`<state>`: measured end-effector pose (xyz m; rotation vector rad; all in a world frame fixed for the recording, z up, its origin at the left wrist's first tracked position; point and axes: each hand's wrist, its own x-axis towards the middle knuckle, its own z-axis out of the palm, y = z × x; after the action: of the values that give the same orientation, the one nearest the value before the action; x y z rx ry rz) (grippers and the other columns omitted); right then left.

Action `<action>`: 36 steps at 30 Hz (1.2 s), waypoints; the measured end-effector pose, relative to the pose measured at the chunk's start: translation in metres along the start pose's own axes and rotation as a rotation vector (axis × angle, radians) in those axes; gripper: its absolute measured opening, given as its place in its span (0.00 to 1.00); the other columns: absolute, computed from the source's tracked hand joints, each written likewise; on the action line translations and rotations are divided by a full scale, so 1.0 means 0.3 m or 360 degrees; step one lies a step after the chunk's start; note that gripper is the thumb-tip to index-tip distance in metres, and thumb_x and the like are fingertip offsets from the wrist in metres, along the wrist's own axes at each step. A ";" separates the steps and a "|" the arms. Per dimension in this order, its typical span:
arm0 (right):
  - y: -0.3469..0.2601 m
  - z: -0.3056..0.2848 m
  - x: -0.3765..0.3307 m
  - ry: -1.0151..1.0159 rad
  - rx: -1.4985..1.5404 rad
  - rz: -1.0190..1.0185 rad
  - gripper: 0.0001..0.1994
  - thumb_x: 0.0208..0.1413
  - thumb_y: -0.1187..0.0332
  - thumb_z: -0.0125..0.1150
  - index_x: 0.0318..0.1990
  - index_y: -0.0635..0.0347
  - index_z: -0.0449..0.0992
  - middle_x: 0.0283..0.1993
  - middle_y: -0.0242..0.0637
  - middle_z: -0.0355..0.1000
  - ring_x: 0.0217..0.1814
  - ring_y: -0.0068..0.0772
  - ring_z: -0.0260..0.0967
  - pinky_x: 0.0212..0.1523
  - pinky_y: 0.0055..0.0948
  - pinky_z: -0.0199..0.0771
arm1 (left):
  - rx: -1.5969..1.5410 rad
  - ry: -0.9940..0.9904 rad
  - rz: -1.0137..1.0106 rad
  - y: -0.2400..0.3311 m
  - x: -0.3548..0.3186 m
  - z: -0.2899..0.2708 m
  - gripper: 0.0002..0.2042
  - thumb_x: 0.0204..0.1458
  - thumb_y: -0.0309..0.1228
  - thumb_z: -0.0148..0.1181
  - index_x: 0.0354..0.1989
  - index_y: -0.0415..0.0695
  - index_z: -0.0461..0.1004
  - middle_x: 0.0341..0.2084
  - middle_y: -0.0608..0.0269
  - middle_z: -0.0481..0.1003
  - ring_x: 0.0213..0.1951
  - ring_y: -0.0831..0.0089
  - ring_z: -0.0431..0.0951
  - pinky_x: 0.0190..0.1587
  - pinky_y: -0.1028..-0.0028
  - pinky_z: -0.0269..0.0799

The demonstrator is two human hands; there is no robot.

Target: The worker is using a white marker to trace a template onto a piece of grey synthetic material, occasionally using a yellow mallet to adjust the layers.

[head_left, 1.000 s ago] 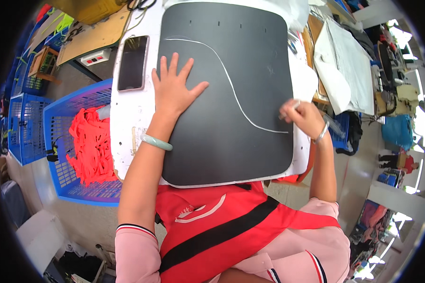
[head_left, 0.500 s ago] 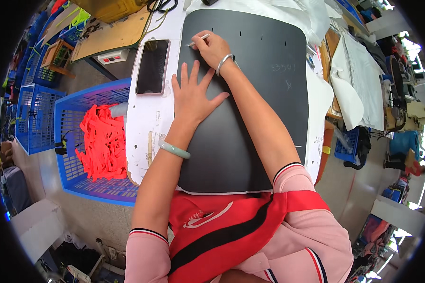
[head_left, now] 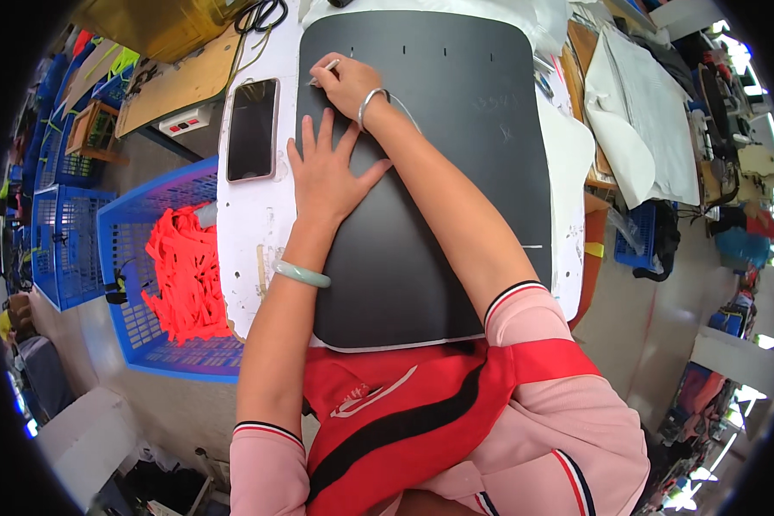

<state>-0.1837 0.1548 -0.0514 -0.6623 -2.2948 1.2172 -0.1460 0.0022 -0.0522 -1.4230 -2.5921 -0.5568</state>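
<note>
A large black board or sheet (head_left: pixel 456 129) with rounded corners lies on the white table. Several short dark slots run along its far edge, and faint pale handwriting marks its right half. My left hand (head_left: pixel 328 179) lies flat on its left part, fingers spread. Beyond it, near the far left corner, my right hand (head_left: pixel 350 90) pinches a slim whitish pen (head_left: pixel 330 66), tilted with its tip down at the board close to the left edge. Whether the tip touches the surface is too small to tell.
Left of the board a phone (head_left: pixel 252 129) lies dark on the white table (head_left: pixel 267 202). Black scissors (head_left: pixel 261 15) are beyond it. A blue crate (head_left: pixel 168 361) with bright red-orange strips (head_left: pixel 183 275) stands against the table's left side. White sheets (head_left: pixel 636 120) hang at the right.
The view has shifted, so the board, phone and hands appear further left. Both hands keep nearly the same places on the board, the pen still pinched in my right hand.
</note>
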 end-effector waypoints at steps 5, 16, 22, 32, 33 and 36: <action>-0.038 -0.041 -0.032 -0.0056 -0.0426 -0.0001 0.11 0.58 0.59 0.49 0.38 0.47 0.78 0.33 0.34 0.78 0.40 0.42 0.74 0.49 0.42 0.64 | 0.0016 -0.0038 -0.0042 -0.001 -0.003 0.003 0.34 0.44 0.60 0.59 0.59 0.57 0.68 0.65 0.55 0.56 0.67 0.50 0.49 0.63 0.44 0.43; -0.003 -0.452 -0.541 0.0026 -0.0704 -0.0027 0.09 0.57 0.62 0.53 0.33 0.55 0.76 0.27 0.40 0.75 0.34 0.46 0.72 0.37 0.41 0.68 | 0.0101 -0.0060 -0.0003 -0.002 -0.005 0.007 0.34 0.47 0.59 0.57 0.62 0.59 0.65 0.66 0.55 0.55 0.68 0.52 0.48 0.64 0.47 0.43; -0.019 -0.695 -0.861 -0.0398 -0.0899 0.0228 0.09 0.58 0.63 0.53 0.35 0.57 0.76 0.28 0.39 0.75 0.34 0.41 0.73 0.37 0.35 0.71 | 0.0124 0.0002 0.0018 -0.029 -0.009 0.022 0.35 0.46 0.61 0.56 0.61 0.58 0.66 0.66 0.55 0.55 0.67 0.49 0.49 0.65 0.46 0.42; 0.185 -0.932 -0.930 -0.0143 0.0147 0.0561 0.12 0.62 0.64 0.51 0.36 0.61 0.77 0.35 0.29 0.76 0.37 0.15 0.68 0.41 0.20 0.69 | 0.0126 -0.0088 0.0022 -0.017 0.000 0.034 0.36 0.47 0.63 0.52 0.63 0.58 0.64 0.67 0.56 0.53 0.69 0.50 0.46 0.66 0.47 0.37; 0.205 -0.926 -0.915 0.0106 0.0107 0.0571 0.12 0.61 0.63 0.49 0.38 0.61 0.78 0.36 0.33 0.76 0.39 0.22 0.70 0.42 0.25 0.70 | 0.0141 -0.0090 0.0022 -0.013 0.000 0.042 0.36 0.47 0.63 0.52 0.63 0.59 0.63 0.67 0.55 0.52 0.69 0.50 0.46 0.66 0.45 0.37; 0.287 -0.880 -0.865 0.0380 -0.0538 0.0539 0.15 0.58 0.63 0.46 0.43 0.58 0.77 0.38 0.42 0.76 0.41 0.37 0.73 0.44 0.34 0.72 | 0.0201 -0.0152 0.0073 -0.018 0.002 0.050 0.37 0.48 0.64 0.51 0.65 0.57 0.61 0.68 0.52 0.50 0.69 0.50 0.45 0.65 0.43 0.34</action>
<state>0.1926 0.2063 -0.0346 -1.2877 -2.2600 0.8285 -0.1500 0.0058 -0.0671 -1.4978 -2.6071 -0.3208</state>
